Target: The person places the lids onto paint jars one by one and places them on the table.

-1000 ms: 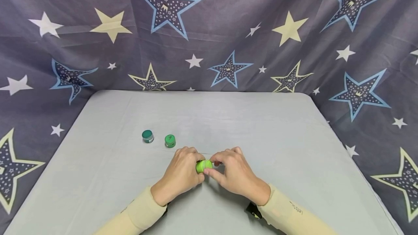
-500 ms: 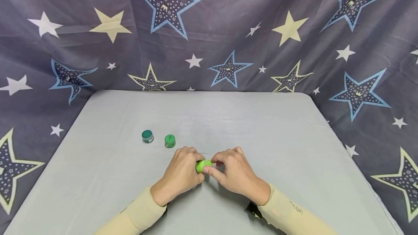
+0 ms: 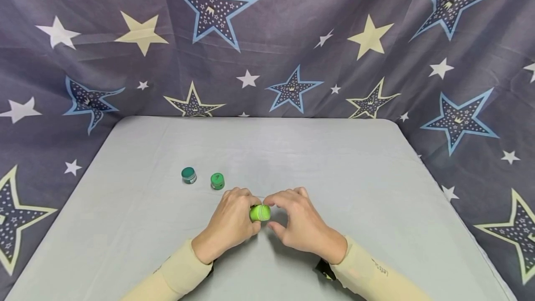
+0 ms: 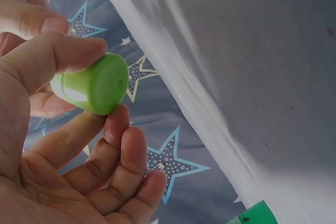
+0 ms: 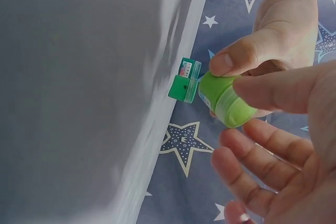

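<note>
A small lime-green jar (image 3: pixel 260 212) lies tilted on its side between the two hands, a clear band near its right end. My left hand (image 3: pixel 232 215) pinches its left end between thumb and fingers, as the left wrist view also shows. Around the other end, my right hand (image 3: pixel 298 219) has its thumb and index finger spread apart, with a gap to the jar in the head view. In the right wrist view the right thumb (image 5: pixel 283 90) overlaps the jar (image 5: pixel 220 95); whether it touches is hard to tell. The remaining right fingers are loosely bent.
A dark teal jar (image 3: pixel 189 175) and a green jar (image 3: pixel 217 181) stand on the pale-covered table (image 3: pixel 334 161), beyond the left hand. Behind the table hangs a dark curtain (image 3: pixel 267 36) with stars.
The right thumb and fingers have loosened from the jar's right end and spread apart. The left hand keeps its hold on the jar, nearly still. The other jars have not moved.
</note>
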Motion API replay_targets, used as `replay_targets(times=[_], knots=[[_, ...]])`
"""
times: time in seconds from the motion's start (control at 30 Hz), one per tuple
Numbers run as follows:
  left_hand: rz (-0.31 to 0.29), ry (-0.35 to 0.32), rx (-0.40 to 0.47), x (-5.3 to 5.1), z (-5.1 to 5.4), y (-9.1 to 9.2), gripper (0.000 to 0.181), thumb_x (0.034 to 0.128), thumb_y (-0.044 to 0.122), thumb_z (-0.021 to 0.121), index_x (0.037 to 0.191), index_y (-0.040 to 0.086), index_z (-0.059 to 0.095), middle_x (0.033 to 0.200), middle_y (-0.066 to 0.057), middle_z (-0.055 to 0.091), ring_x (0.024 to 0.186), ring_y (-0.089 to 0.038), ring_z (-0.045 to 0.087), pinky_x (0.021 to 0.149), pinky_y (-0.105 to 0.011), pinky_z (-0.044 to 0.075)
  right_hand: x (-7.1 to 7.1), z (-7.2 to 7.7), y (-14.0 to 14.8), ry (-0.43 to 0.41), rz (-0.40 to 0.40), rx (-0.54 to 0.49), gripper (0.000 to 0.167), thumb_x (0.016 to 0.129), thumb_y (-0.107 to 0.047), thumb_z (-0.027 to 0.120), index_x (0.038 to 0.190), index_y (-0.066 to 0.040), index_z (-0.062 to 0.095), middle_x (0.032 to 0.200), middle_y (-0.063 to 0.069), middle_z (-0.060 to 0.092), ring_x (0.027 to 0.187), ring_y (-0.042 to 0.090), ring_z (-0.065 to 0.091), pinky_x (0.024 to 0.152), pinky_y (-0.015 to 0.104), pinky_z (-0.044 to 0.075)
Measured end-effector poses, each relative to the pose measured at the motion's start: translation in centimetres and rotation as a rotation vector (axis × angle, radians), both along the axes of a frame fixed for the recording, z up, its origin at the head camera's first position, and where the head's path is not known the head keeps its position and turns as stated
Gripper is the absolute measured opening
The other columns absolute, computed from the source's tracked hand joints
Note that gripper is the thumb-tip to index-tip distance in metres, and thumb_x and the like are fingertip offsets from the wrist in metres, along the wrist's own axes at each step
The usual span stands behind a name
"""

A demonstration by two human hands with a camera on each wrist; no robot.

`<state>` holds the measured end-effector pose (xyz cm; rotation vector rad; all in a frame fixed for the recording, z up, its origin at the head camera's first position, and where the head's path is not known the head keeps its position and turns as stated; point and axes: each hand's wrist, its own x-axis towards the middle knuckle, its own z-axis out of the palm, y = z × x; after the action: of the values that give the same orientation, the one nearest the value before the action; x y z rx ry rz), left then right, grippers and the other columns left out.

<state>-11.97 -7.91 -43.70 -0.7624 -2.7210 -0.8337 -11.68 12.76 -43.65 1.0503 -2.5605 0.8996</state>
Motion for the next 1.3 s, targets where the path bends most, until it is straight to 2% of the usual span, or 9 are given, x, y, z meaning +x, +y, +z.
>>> replay_targets(times=[0.33,0.63,0.87,1.1,1.3], knots=[[0.000,0.005,-0.003,0.07,0.02,0.02,0.026,0.0621,0.004,0.089,0.084,0.012,0.078,0.078,0.005,0.063,0.073,-0.013,0.050,0.073,-0.034,0.040,-0.11,-0.23,-0.15,0.034,0.000,-0.025,0.037,0.076,-0.013,0.091,0.109,-0.016,0.073,0.105,-0.006,0.074,0.090,0.017,0.067,0.086,0.036,0.037],[0.015,0.003,-0.017,0.08,0.08,0.07,0.029,0.0623,0.007,0.091,0.088,0.010,0.079,0.079,0.005,0.063,0.074,-0.013,0.050,0.073,-0.033,0.039,-0.12,-0.42,-0.23,0.024,-0.042,0.005,0.022,0.086,-0.031,0.084,0.100,-0.017,0.072,0.089,-0.004,0.071,0.081,0.016,0.065,0.083,0.036,0.036],[0.004,-0.006,-0.007,0.14,0.18,0.10,0.027,0.0634,0.006,0.091,0.087,0.010,0.078,0.079,0.004,0.064,0.073,-0.013,0.049,0.074,-0.034,0.040,-0.06,-0.46,-0.33,0.018,-0.081,0.026,0.024,0.090,-0.037,0.080,0.095,-0.015,0.074,0.085,-0.003,0.072,0.078,0.014,0.065,0.080,0.035,0.036],[-0.002,-0.015,-0.010,0.20,0.19,0.17,0.027,0.0634,0.004,0.089,0.087,0.011,0.078,0.081,0.004,0.065,0.074,-0.013,0.050,0.075,-0.034,0.040,-0.08,-0.54,-0.47,0.012,-0.106,0.041,0.024,0.091,-0.041,0.077,0.088,-0.017,0.074,0.078,-0.008,0.067,0.071,0.013,0.062,0.076,0.032,0.035],[0.003,-0.010,-0.013,0.15,0.19,0.14,0.027,0.0629,0.005,0.090,0.087,0.011,0.078,0.081,0.004,0.065,0.074,-0.013,0.050,0.074,-0.034,0.040,-0.15,-0.36,-0.39,0.000,-0.118,0.041,0.028,0.090,-0.044,0.078,0.091,-0.016,0.075,0.080,-0.004,0.069,0.072,0.015,0.062,0.076,0.033,0.036]])
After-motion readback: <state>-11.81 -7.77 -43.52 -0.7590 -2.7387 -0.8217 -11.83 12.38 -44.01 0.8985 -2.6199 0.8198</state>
